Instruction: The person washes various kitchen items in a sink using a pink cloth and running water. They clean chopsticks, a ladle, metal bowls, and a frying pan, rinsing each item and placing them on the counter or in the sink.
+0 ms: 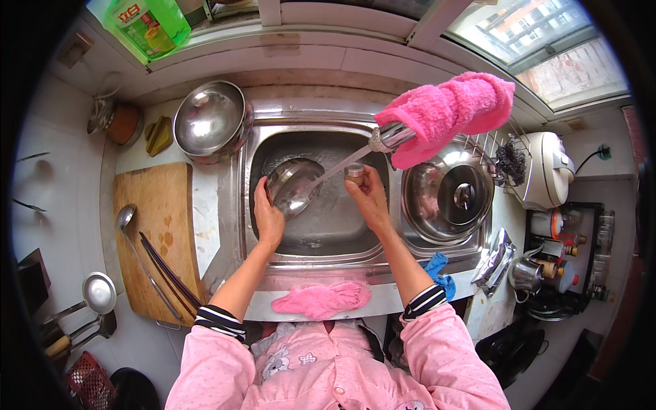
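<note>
My left hand (270, 215) grips the rim of a stainless steel bowl (292, 192), tilted inside the sink basin (328, 233). A stream of water (341, 166) runs from the faucet (392, 137) into the bowl. In my right hand (370, 200), over the right side of the basin, is a small cylindrical object (353, 173) with a silvery top; its exact kind is unclear. Shallow water covers the basin floor. A pink cloth (451, 115) is draped over the faucet and hides most of it.
A large lidded pot (446, 189) fills the right basin. Left of the sink are stacked metal bowls (210, 119) and a wooden cutting board (154, 205) bearing a ladle (125, 216) and chopsticks (166, 269). Another pink cloth (323, 301) and a blue cloth (438, 274) lie along the front edge.
</note>
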Demonstrator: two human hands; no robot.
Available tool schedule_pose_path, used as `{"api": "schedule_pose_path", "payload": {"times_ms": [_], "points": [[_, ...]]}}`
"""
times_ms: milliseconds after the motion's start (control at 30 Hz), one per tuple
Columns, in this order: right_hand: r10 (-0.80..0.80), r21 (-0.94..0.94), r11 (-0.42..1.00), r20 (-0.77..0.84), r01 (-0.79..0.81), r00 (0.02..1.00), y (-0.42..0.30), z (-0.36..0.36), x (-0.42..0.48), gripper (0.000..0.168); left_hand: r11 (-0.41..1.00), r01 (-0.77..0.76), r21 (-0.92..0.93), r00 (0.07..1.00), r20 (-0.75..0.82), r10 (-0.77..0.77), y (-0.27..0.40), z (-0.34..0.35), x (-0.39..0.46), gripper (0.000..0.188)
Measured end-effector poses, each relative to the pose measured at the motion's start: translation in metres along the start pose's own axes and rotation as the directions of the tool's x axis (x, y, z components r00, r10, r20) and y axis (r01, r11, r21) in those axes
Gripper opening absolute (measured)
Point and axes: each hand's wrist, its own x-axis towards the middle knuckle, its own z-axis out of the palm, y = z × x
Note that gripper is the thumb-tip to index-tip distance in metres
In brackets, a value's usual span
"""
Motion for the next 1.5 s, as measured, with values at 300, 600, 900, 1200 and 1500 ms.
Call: {"api": "schedule_pose_path", "payload": {"times_ms": [300, 600, 900, 1200, 1500], "points": [[-0.206, -0.622, 0.761, 0.038, 0.184, 0.978, -0.040, 0.001, -0.002, 0.046, 1.000, -0.030, 0.003, 0.999, 0.027, 0.030, 0.009, -0.010, 0.005, 0.058], [-0.611, -0.839, 0.321, 0.170, 0.439, 0.773, -0.056, 0.035, 0.088, 0.042, 1.000, 0.004, -0.015, 1.000, 0.022, -0.004, 0.001, -0.010, -0.004, 0.057], [-0.323, -0.946, 0.323, -0.097, 0.013, 0.941, -0.052, 0.030, 0.175, 0.041, 0.998, -0.042, -0.050, 0.999, -0.015, 0.042, 0.018, -0.016, 0.000, 0.059], [-0.546, -0.813, 0.406, 0.150, 0.417, 0.824, -0.036, 0.043, 0.074, 0.057, 0.939, 0.299, -0.168, 0.954, 0.074, -0.290, -0.017, -0.007, 0.009, 0.062], [0.647, -0.332, 0.750, 0.191, -0.572, 0.738, 0.085, -0.008, 0.000, 0.035, 0.351, 0.882, -0.316, 0.470, 0.659, -0.588, -0.011, 0.017, 0.013, 0.051]]}}
